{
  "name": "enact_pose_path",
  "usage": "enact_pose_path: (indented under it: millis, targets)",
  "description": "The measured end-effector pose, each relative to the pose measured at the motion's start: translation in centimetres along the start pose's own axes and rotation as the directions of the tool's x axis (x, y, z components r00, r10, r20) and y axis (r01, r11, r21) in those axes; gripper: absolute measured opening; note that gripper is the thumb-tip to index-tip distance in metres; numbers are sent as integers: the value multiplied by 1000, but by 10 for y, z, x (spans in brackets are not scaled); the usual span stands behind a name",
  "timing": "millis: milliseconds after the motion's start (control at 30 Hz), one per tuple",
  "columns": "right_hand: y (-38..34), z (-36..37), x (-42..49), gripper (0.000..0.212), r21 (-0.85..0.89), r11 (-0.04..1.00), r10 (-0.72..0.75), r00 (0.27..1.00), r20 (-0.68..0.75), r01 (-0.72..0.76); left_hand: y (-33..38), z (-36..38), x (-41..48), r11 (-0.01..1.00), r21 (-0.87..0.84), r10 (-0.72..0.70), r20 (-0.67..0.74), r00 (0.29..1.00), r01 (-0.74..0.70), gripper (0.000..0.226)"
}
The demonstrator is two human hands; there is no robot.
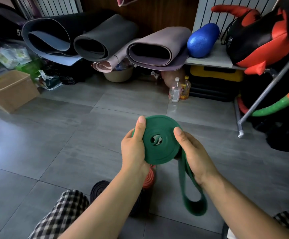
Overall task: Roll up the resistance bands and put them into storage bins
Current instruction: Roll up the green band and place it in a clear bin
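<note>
A green resistance band [162,149] is wound into a thick flat coil held above the grey floor, with a small hole at its centre. My left hand [134,149] grips the coil's left side, thumb over its face. My right hand [194,156] holds the right edge, and the unrolled tail hangs below it in a loop [194,204]. Under my left wrist, a rolled red band [148,178] and a rolled black band [98,188] lie on the floor, partly hidden by my arms.
A cardboard box [9,90] stands open at the far left. Rolled yoga mats [104,40] and a blue foam roller [202,40] lie along the back. Two bottles [179,89] stand on the floor. A metal rack [254,109] with gear fills the right side.
</note>
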State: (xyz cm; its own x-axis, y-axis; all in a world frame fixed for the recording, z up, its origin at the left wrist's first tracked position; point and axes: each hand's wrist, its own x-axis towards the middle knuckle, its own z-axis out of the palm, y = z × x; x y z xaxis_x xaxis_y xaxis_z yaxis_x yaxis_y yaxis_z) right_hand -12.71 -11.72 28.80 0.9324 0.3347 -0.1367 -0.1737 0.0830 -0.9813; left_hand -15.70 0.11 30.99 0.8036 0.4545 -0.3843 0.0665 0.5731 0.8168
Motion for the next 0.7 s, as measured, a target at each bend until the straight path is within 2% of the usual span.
enact_pose_path:
  millis: [100,200,267,333,400,467,533,567,633,700]
  targets:
    - [17,18,-5,52,98,995,11,994,-113,0,-6,4,-1,998,-63,-2,-60,998,-2,38]
    - [27,17,1,64,16,1000,-9,985,-171,12,-14,2,-3,990,-118,-83,-80,993,74,39]
    - [23,9,5,75,-100,995,-8,995,-100,-3,-16,-4,-2,980,-98,-179,-36,983,175,43]
    - [13,-4,10,67,-156,988,14,1000,-15,-16,-9,-12,3,974,43,-226,44,973,224,48]
    - [0,-16,9,52,-175,984,58,991,124,-36,1,-20,9,945,310,-158,138,978,108,48]
    - [-7,-19,3,55,-337,941,117,964,238,-32,9,-25,9,864,496,-52,255,965,-84,36]
    - [-8,-12,-4,65,-478,878,159,947,279,-6,9,-27,2,796,591,-112,349,930,-126,29]
    - [-6,-9,-6,72,-484,875,154,946,284,3,7,-27,-1,786,609,-152,355,923,-105,32]
    - [-4,-6,-7,81,-440,898,123,954,275,11,2,-26,-5,836,547,-153,309,939,-43,35]
    - [-6,-5,-9,71,-359,933,119,961,252,-22,-1,-26,-9,907,420,-116,261,958,-5,33]
